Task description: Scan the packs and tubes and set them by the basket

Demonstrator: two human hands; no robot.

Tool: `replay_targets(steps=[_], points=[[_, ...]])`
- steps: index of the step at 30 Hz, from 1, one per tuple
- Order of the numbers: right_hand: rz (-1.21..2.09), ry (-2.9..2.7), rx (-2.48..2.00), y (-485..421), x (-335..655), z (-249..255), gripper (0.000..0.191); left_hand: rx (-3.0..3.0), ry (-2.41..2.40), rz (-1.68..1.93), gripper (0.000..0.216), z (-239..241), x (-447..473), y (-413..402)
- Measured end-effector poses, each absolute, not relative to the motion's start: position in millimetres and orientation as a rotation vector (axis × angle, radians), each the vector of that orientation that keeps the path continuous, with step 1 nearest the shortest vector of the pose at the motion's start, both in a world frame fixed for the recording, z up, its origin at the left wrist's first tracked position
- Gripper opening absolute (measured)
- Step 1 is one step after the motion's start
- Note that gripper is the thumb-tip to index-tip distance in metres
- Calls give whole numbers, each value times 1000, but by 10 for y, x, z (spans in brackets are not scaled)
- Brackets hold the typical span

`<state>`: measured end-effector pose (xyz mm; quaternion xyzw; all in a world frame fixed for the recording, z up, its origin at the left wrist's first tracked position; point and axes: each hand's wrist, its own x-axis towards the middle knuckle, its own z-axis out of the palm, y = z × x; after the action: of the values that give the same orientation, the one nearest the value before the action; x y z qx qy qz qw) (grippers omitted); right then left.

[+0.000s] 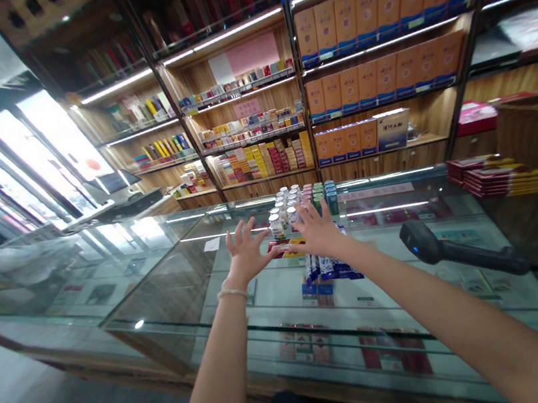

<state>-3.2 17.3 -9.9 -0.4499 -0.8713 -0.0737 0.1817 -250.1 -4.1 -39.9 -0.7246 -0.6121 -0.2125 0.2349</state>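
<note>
My left hand (245, 255) is raised over the glass counter, fingers spread, with a pale bracelet (232, 293) on the wrist. Across from it, my right hand (322, 230) also has its fingers apart. The two thumbs nearly meet above a red and yellow packet (297, 248); whether they touch it I cannot tell. Just beyond the fingers stand rows of small white-capped bottles (276, 225), partly hidden by my right hand. Green cans (318, 192) and blue cans (332, 200) stand beside them. Shiny blue and white packets (329, 268) lie close to my right forearm.
A black barcode scanner (463, 253) with a cable is right of my forearm. Stacked red and yellow packs (493, 178) sit at the counter's right end. The glass counter (161, 291) has goods inside. Shelves of orange boxes (358, 87) rise behind it.
</note>
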Motion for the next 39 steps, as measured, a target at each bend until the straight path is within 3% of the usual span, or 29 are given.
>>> replay_targets(steps=[10,15,23,39], points=[[-167,-2590,-1257,370,-77,-295,80,-2095,-1792,-401,71,-471,-2547,-21],[-211,-2586,-1188,435,-60,-358,65,-2113,-1792,-462,66,-542,-2590,24],[-207,-2627,-1186,431,-64,-316,61,-2104,-1782,-540,59,-534,-2578,34],[-443,-2324,-1003,296,88,-63,61,-1876,-1548,-748,80,-191,-2390,-56]])
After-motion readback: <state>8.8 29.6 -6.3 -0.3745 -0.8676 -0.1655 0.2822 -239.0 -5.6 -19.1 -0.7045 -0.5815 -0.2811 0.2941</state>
